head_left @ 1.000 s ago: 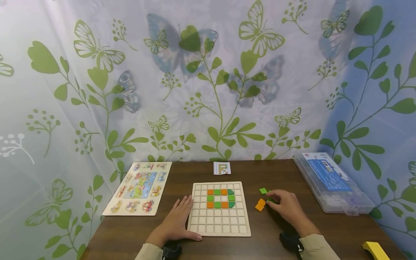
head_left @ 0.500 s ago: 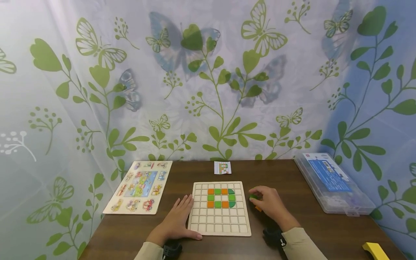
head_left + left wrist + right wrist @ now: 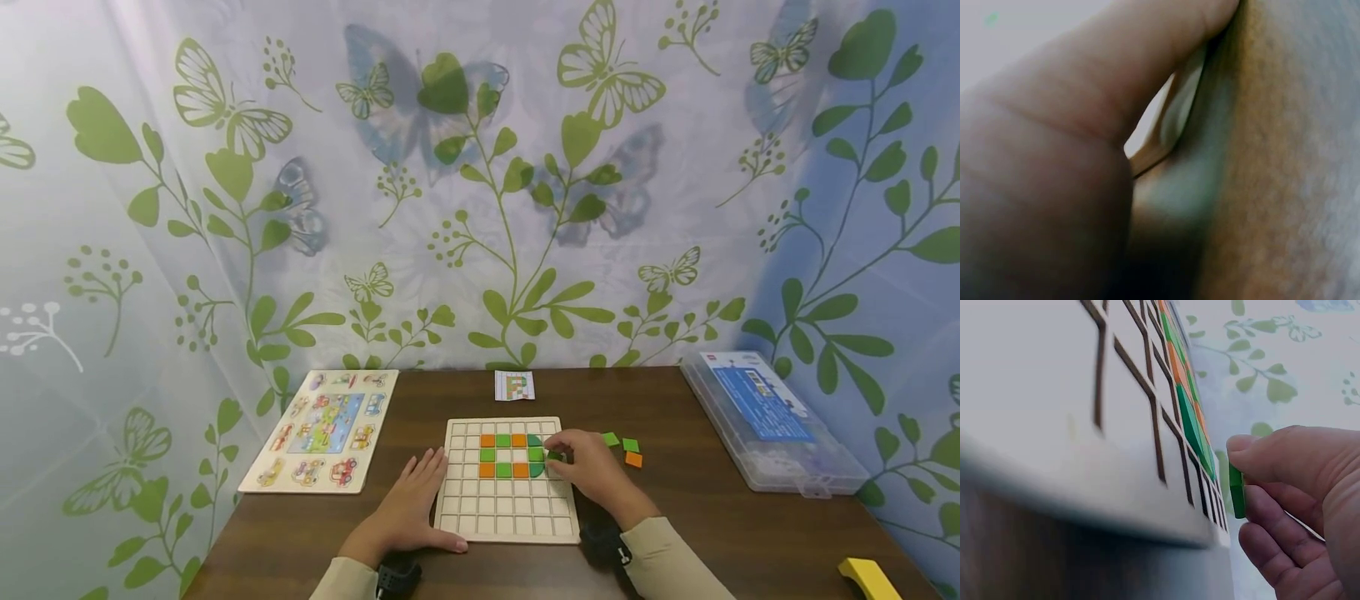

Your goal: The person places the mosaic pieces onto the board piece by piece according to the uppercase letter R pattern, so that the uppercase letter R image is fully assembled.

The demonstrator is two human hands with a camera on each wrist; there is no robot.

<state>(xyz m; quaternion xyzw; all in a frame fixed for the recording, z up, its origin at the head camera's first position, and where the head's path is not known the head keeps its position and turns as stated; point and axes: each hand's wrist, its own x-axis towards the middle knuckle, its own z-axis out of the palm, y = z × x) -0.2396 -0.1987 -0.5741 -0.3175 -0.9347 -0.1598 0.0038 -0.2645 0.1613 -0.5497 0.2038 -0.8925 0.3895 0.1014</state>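
A pale wooden grid board (image 3: 504, 508) lies on the table, with orange, green and dark green tiles (image 3: 502, 440) forming a ring in its upper middle. My right hand (image 3: 596, 471) is over the board's right edge, pinching a green tile (image 3: 1236, 490) between thumb and fingers; in the right wrist view the tile stands on edge, apart from the board. My left hand (image 3: 408, 504) rests with straight, spread fingers along the board's left edge, its thumb at the lower left corner. In the left wrist view the thumb (image 3: 1104, 75) fills much of the picture.
Loose green tiles (image 3: 630, 445) and an orange tile (image 3: 633, 459) lie right of the board. A small pattern card (image 3: 514, 386) is behind it. A picture puzzle board (image 3: 322, 429) stands left, a clear plastic case (image 3: 772, 425) right, a yellow block (image 3: 868, 578) at front right.
My right hand has moved left from the loose tiles to the board's right edge, carrying a green tile. The left hand stays at the board's left edge.
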